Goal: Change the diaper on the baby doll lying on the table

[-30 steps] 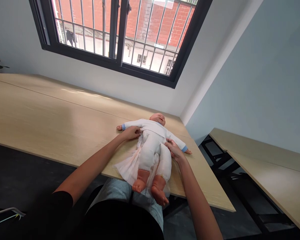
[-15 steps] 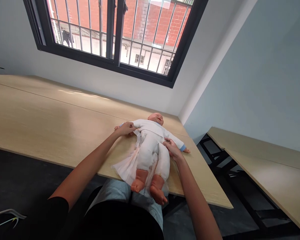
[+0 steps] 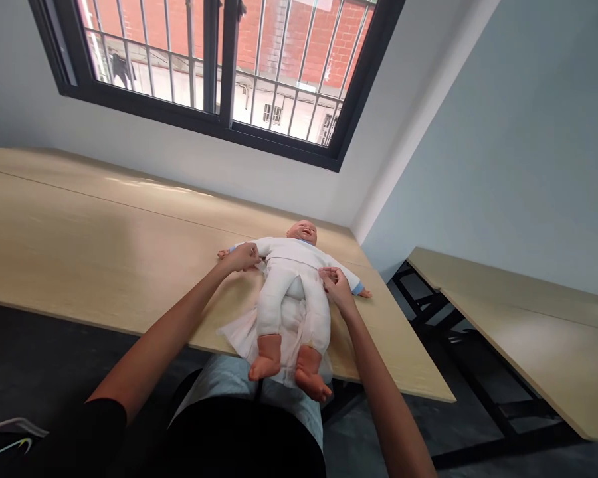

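Observation:
A baby doll (image 3: 294, 285) in a white top and leggings lies on its back, head away from me, bare feet over the table's near edge. A sheer pale pink skirt (image 3: 239, 330) spreads beneath its legs, with its upper part at the waist. My left hand (image 3: 245, 256) is closed at the doll's left-side waist in the view, pinching a bit of the sheer cloth. At the opposite side of the waist my right hand (image 3: 336, 284) has bent fingers closed on the skirt's edge. The cloth inside both grips is mostly hidden.
The doll rests near the right end of a long wooden table (image 3: 90, 245). A second wooden table (image 3: 518, 318) stands to the right, across a gap. Behind are a white wall and a barred window (image 3: 219, 73).
The doll's legs now lie farther apart, showing more cloth between them. My right hand has moved slightly up to the waist, and the view has shifted a little. My left hand stays at the waist.

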Demonstrator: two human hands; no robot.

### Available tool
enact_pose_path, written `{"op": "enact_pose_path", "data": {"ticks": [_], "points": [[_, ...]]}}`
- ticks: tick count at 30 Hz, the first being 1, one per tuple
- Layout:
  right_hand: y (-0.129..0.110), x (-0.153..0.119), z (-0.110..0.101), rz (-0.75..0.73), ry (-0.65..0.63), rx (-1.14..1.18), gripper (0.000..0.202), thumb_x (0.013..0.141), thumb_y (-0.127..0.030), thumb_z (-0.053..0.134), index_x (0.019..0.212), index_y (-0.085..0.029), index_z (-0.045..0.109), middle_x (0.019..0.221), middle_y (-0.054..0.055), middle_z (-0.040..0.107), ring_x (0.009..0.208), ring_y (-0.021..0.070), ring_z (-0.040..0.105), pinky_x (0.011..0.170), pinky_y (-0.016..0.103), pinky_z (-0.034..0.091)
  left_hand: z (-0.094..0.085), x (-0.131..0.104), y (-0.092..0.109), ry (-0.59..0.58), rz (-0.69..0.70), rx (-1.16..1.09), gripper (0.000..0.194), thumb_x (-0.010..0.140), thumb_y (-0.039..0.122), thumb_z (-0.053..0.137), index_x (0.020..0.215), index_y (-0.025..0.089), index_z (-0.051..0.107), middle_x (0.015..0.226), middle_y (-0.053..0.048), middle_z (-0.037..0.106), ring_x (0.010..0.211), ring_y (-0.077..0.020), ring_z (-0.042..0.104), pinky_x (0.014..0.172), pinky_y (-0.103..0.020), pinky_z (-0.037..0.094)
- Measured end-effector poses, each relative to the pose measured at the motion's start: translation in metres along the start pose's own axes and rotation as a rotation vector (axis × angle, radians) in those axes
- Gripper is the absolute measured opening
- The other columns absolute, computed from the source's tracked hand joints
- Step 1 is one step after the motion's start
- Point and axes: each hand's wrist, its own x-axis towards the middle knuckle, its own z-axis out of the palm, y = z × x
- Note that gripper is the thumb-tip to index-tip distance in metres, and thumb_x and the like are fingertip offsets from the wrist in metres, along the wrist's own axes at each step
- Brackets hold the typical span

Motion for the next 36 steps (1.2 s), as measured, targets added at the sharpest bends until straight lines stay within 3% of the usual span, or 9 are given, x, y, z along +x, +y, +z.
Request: {"op": "enact_pose_path", "data": {"ticks": [6, 11, 16, 20, 24, 26, 28, 32, 36], "points": [[-0.008, -0.066, -0.005, -0.086, 0.125, -0.207, 0.05, 0.08, -0.056, 0.066, 0.113, -0.02, 0.055, 0.117, 0.012, 0.056, 0.093, 0.0237, 0.06, 0.083, 0.036, 0.052, 0.039, -0.081, 0.015, 0.123, 0.237, -0.195, 0.046, 0.083, 0.057, 0.06, 0.106, 0.018, 0.053, 0.109, -0.011, 0.064, 0.095, -0.0262, 0.064, 0.079, -0.035, 0.053], [-0.01, -0.139, 0.005, -0.213, 0.02, -0.411, 0.076, 0.078, -0.048, 0.069, 0.138, -0.021, 0.033, 0.138, 0.014, 0.038, 0.131, 0.0312, 0.045, 0.108, 0.047, 0.042, 0.07, -0.126, 0.012, 0.096, 0.208, -0.406, 0.082, 0.074, 0.043, 0.073, 0.14, 0.019, 0.029, 0.133, -0.017, 0.05, 0.115, -0.0317, 0.058, 0.096, -0.045, 0.049], [-0.015, -0.139, -0.018, -0.222, -0.026, -0.548, 0.064, 0.082, -0.026, 0.057, 0.141, -0.021, 0.031, 0.139, 0.015, 0.038, 0.13, 0.0304, 0.047, 0.105, 0.048, 0.045, 0.052, -0.125, 0.016, 0.004, 0.032, -0.626, 0.092, 0.068, 0.027, 0.072, 0.146, 0.024, 0.023, 0.124, -0.012, 0.053, 0.11, -0.03, 0.06, 0.091, -0.043, 0.051], [-0.02, -0.137, -0.031, -0.281, -0.062, -0.735, 0.05, 0.088, -0.021, 0.051, 0.137, -0.022, 0.041, 0.135, 0.015, 0.045, 0.127, 0.0316, 0.05, 0.102, 0.052, 0.045, 0.037, -0.126, 0.016, -0.15, -0.087, -0.88, 0.084, 0.066, 0.023, 0.071, 0.142, 0.028, 0.035, 0.124, -0.008, 0.058, 0.109, -0.0259, 0.06, 0.084, -0.033, 0.052], [-0.029, -0.172, -0.014, -0.564, -0.126, -0.918, 0.047, 0.093, -0.033, 0.056, 0.137, -0.025, 0.045, 0.142, 0.012, 0.047, 0.136, 0.0328, 0.04, 0.114, 0.059, 0.028, 0.037, -0.126, 0.012, -0.238, -0.146, -1.012, 0.079, 0.065, 0.022, 0.072, 0.139, 0.029, 0.044, 0.122, -0.003, 0.063, 0.106, -0.0221, 0.062, 0.081, -0.027, 0.052], [-0.03, -0.192, 0.0, -0.666, -0.214, -0.916, 0.064, 0.086, -0.043, 0.067, 0.14, -0.021, 0.042, 0.144, 0.012, 0.047, 0.136, 0.0334, 0.04, 0.115, 0.057, 0.027, 0.039, -0.125, 0.012, -0.254, -0.171, -1.049, 0.083, 0.065, 0.022, 0.073, 0.142, 0.029, 0.043, 0.12, -0.003, 0.065, 0.106, -0.0226, 0.063, 0.079, -0.026, 0.053], [-0.026, -0.202, 0.012, -0.706, -0.211, -0.917, 0.068, 0.082, -0.037, 0.071, 0.14, -0.017, 0.043, 0.143, 0.014, 0.049, 0.134, 0.0333, 0.042, 0.115, 0.053, 0.029, 0.041, -0.124, 0.014, -0.239, -0.171, -1.067, 0.086, 0.065, 0.023, 0.075, 0.144, 0.029, 0.041, 0.123, -0.003, 0.066, 0.111, -0.0237, 0.062, 0.08, -0.025, 0.053], [-0.024, -0.185, 0.023, -0.833, -0.063, -0.844, 0.039, 0.085, -0.006, 0.051, 0.122, -0.015, 0.056, 0.12, 0.009, 0.065, 0.115, 0.0241, 0.057, 0.113, 0.042, 0.029, 0.043, -0.123, 0.02, -0.191, -0.111, -1.058, 0.083, 0.072, 0.028, 0.076, 0.147, 0.031, 0.04, 0.146, -0.002, 0.053, 0.128, -0.0248, 0.054, 0.093, -0.027, 0.052], [-0.055, -0.144, 0.029, -0.984, -0.069, -0.934, 0.023, 0.093, -0.011, 0.048, 0.109, -0.016, 0.064, 0.095, 0.005, 0.071, 0.083, 0.0209, 0.063, 0.086, 0.035, 0.043, 0.048, -0.119, 0.016, -0.123, -0.02, -1.027, 0.081, 0.076, 0.035, 0.073, 0.149, 0.028, 0.039, 0.156, -0.003, 0.04, 0.136, -0.0268, 0.047, 0.106, -0.032, 0.046]]}}
